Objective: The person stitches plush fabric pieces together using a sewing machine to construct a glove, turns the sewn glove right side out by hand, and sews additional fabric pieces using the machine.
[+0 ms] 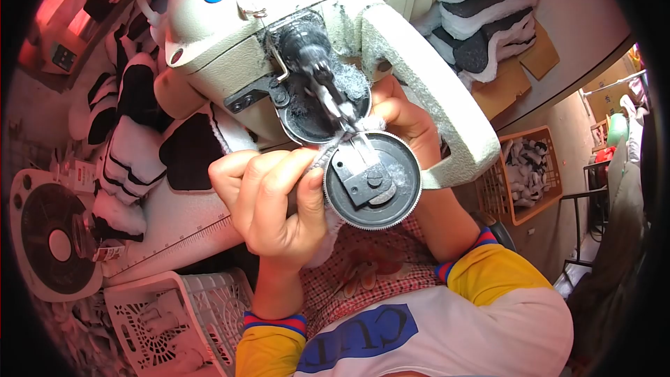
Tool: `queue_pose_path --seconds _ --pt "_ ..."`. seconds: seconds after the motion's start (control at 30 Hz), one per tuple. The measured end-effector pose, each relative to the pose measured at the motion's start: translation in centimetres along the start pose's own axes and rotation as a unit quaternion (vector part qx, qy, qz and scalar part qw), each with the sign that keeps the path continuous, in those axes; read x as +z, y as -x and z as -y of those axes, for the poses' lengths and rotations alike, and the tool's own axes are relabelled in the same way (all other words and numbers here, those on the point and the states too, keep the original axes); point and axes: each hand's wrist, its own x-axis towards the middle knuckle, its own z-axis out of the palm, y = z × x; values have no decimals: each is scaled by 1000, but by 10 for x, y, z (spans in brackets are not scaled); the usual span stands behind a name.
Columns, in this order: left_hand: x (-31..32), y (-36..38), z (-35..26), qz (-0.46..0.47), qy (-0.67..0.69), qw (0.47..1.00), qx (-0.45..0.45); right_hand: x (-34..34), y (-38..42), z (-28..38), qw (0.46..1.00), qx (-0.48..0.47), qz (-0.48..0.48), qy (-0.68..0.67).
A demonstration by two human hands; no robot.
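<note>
A cream sewing machine (216, 35) with a blue label fills the upper middle. Its toothed metal disc (405, 199) faces me, and a dark lint-covered cup sits just above it. Fuzzy white fabric (323, 250) runs up behind the disc's left side to the gap between the two discs. My left hand (272, 202) pinches this fabric at the disc's left edge, thumb against fingers. Beyond the disc, my right hand (412, 126) is closed at the fabric's other end near the needle area; its fingertips are partly hidden.
Stacks of black-and-white fuzzy pieces (136, 157) lie at left, with more (488, 7) at upper right. A white plastic basket (150, 307) stands lower left, an orange crate (551, 188) of pieces at right. A round black-and-white device (42, 220) sits far left. The machine's curved arm (447, 91) borders my right hand.
</note>
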Motion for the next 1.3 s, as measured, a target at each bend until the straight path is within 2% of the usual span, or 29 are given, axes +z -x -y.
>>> queue_pose_path --seconds 0.03,0.1,0.23,0.3,0.33,0.5,0.57,0.6,0.63,0.67,0.7,0.77,0.8,0.83,0.9,0.93,0.97,1.03,1.07,1.1,1.17,1.23,1.3 --pt "1 0 0 -2 -1 1000 -2 -2 -2 -1 1000 0 -1 -1" --pt "2 1 0 -2 -2 1000 -4 -5 -5 -4 981 -143 83 103" --pt "3 3 0 -6 -3 1000 -9 5 -1 17 981 -67 79 163" --pt "5 3 1 -6 -2 1000 -9 6 -2 14 960 -152 102 211" --pt "6 4 1 -8 -4 1000 -7 3 2 11 975 -103 67 185" --pt "8 5 -1 -14 -1 1000 -8 -7 4 4 967 -124 55 215" --pt "5 6 -3 31 4 999 -16 -8 6 9 968 -115 54 219" --pt "4 5 -5 33 4 999 -19 -14 7 14 950 -123 83 275" --pt "2 4 -7 74 -22 997 -16 -18 10 18 929 -128 113 330" --pt "0 5 -11 116 -46 992 -15 -16 14 25 930 -136 168 299" --pt "-2 11 -13 118 -45 992 -19 -18 23 21 930 -131 167 299" --pt "-4 32 -14 191 -58 980 -23 -23 44 10 934 -12 73 349" --pt "1 45 -13 180 -42 982 -37 -28 46 11 846 -177 122 488" --pt "1 54 -12 183 -40 981 -39 -30 53 6 846 -174 119 489" --pt "-3 72 -16 127 -60 985 -96 -30 77 -6 948 21 -7 317" --pt "-6 77 -20 88 -65 985 -134 -39 81 0 925 63 27 375" --pt "-11 80 -21 64 -60 982 -169 -41 86 -7 920 14 9 391" --pt "-15 79 -25 7 -53 979 -195 -27 91 1 939 48 20 340" --pt "-16 79 -27 5 -55 979 -197 -20 90 10 933 160 51 320" --pt "-17 79 -28 -8 -60 981 -183 -14 91 13 932 160 55 320" --pt "-20 78 -31 -27 -68 983 -166 -1 91 12 956 222 56 182" --pt "-22 83 -33 -41 -73 986 -141 5 90 5 949 222 40 221" --pt "-23 89 -31 -57 -63 982 -170 16 86 6 973 173 32 146"
